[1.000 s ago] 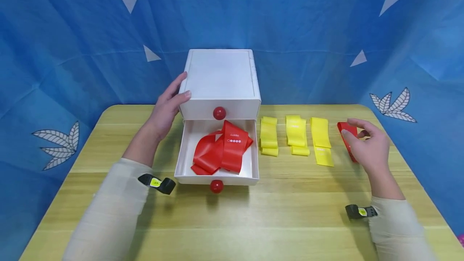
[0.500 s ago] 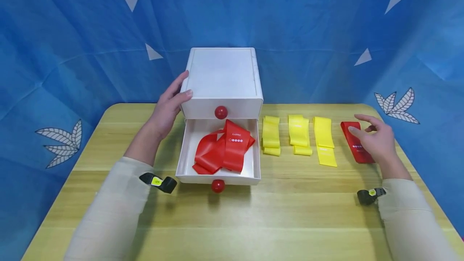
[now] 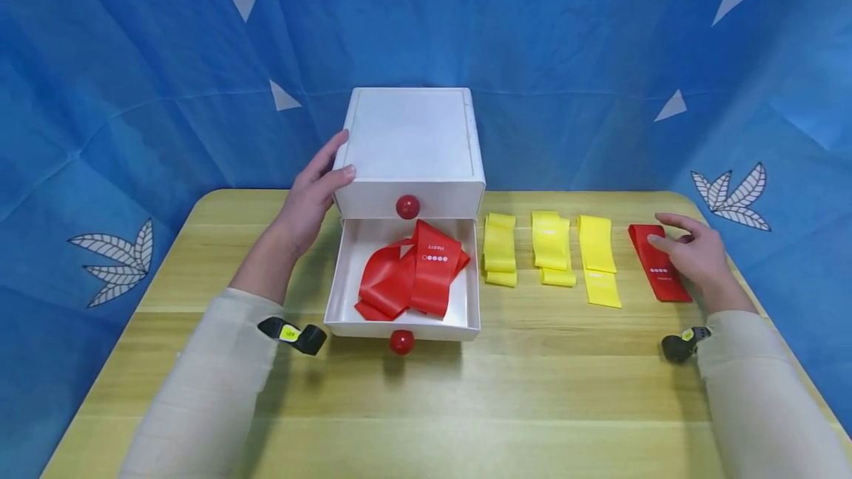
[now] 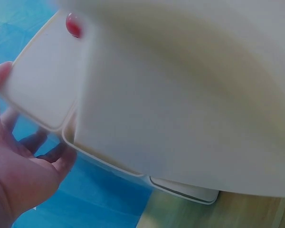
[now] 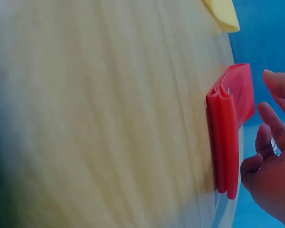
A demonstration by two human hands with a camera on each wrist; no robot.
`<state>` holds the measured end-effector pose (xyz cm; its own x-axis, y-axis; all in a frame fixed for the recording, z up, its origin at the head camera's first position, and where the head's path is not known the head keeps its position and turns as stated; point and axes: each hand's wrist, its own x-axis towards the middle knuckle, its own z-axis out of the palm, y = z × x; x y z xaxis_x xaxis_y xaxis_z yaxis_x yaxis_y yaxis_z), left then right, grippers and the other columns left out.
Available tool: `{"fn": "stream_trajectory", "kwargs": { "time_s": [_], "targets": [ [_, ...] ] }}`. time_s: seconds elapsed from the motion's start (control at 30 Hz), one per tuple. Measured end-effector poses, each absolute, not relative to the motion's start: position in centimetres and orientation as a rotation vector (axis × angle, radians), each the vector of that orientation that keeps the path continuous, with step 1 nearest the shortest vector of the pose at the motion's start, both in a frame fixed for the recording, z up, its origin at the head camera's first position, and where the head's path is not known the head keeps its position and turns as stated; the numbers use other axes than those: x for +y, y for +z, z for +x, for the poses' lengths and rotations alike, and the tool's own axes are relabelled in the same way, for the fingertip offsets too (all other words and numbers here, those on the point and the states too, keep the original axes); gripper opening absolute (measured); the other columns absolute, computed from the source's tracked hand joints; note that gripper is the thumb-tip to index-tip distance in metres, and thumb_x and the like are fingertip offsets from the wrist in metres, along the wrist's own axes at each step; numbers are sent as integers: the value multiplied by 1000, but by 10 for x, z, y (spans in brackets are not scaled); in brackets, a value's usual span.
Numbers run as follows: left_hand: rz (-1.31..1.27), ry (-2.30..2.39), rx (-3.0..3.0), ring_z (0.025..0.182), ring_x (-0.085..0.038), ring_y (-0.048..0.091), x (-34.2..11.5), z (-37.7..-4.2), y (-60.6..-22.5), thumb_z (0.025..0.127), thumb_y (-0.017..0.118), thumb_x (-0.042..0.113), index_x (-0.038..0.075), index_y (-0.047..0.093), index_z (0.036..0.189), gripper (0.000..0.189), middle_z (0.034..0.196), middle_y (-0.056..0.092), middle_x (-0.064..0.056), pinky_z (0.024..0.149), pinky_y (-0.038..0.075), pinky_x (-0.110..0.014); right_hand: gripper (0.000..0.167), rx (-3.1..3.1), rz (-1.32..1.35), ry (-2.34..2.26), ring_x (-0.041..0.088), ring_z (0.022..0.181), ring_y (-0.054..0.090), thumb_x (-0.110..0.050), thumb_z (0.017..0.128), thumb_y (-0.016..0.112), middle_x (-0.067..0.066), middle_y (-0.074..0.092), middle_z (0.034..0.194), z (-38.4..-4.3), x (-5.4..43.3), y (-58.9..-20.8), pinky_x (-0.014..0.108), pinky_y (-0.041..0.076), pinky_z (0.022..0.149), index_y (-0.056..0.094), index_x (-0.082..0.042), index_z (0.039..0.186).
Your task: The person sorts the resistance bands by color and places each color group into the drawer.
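Observation:
A white two-drawer box (image 3: 413,135) stands at the table's back, its lower drawer (image 3: 402,330) pulled out. Inside that drawer lie loosely heaped red resistance bands (image 3: 435,272), one printed "Heavy". My left hand (image 3: 302,209) rests against the box's left side, thumb at the top front edge. Its fingers touch the side in the left wrist view. On the right, a folded red resistance band (image 3: 659,265) lies flat on the table. My right hand (image 3: 699,253) is just beside it, fingers loosely bent; the right wrist view shows a gap between fingers and band.
Three folded yellow bands lie in a row between box and red band: the left one (image 3: 500,242), the middle one (image 3: 551,242) and the right one (image 3: 597,246). Red knobs stick out from both drawers. A blue curtain (image 3: 566,58) hangs behind the wooden table (image 3: 532,405).
My right hand has moved to the right, away from over the folded red band, so more of the band shows. My left hand stays on the box. The head view has shifted slightly.

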<state>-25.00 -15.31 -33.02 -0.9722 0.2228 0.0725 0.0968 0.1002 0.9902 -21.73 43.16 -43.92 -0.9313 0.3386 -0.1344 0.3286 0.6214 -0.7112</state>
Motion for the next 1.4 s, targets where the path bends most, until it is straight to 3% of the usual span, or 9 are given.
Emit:
{"fn": "stream_trajectory", "kwargs": {
  "time_s": [0.23,0.33,0.47,0.53,0.63,0.93,1.13,1.4],
  "targets": [
    [330,2027,2257,143,-19,25,-153,-251,-331,98,53,38,34,30,158,65,160,26,5,112,28,-53,67,-2867,-574,1286,44,121,38,-35,99,61,29,28,154,-225,437,-446,16,46,58,34,-11,156],
    [324,2026,2261,143,-19,26,-152,-250,-331,98,54,39,35,31,158,64,160,26,5,112,29,-53,67,-2897,-564,1278,49,126,36,-35,100,59,31,27,154,-229,439,-447,23,53,66,33,-8,156],
    [318,2019,2265,143,-19,25,-152,-250,-331,98,55,39,36,31,157,64,160,25,6,111,29,-53,61,-2924,-544,1279,51,125,38,-28,103,54,35,32,147,-231,437,-445,23,54,65,35,0,153],
    [321,2019,2261,143,-19,25,-152,-250,-332,98,54,39,35,30,158,64,160,25,6,111,29,-52,57,-2932,-545,1266,50,120,41,-25,103,53,36,36,141,-231,435,-444,15,45,54,37,4,150],
    [325,2019,2257,143,-19,24,-152,-249,-331,99,53,38,35,30,158,64,161,24,5,112,29,-52,53,-2962,-554,1173,49,116,43,-22,102,55,36,40,136,-232,436,-444,15,43,52,42,7,145],
    [323,2017,2259,144,-19,23,-153,-249,-330,99,53,39,34,29,158,64,161,24,5,113,27,-51,45,-2975,-556,1010,46,105,47,-24,96,68,31,47,122,-234,444,-443,25,48,57,50,4,126],
    [340,2031,2249,143,-19,25,-152,-250,-332,98,54,38,35,30,158,65,160,25,6,112,30,-51,44,-2999,-470,921,46,103,46,-24,95,69,29,50,117,-225,449,-433,33,48,61,52,4,124],
    [330,2031,2257,143,-19,25,-153,-250,-332,98,55,39,36,31,157,64,160,25,6,112,29,-53,44,-3012,-383,832,41,95,47,-29,96,66,29,55,113,-208,446,-407,37,48,55,58,6,121]
  ]
}}
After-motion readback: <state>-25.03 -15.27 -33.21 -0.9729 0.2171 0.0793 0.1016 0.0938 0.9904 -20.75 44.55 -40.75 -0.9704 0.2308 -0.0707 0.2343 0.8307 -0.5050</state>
